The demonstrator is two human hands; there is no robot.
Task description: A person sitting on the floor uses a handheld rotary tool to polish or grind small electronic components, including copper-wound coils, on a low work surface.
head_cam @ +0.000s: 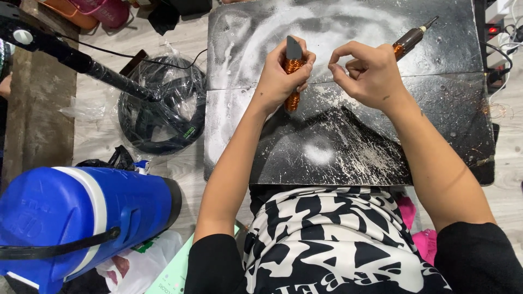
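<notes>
Surface (348,158) directly before the person, over the lap. Left hand (283,76) above its middle, closed round a wire-wound coil (293,81) standing upright. Right hand (370,73) just beside it, to the right. Soldering iron (411,38) lies behind the right hand. Power strip (498,22) off the far right edge. On the floor, left: bagged cable coil (163,109), water jug (76,223) nearer.
</notes>
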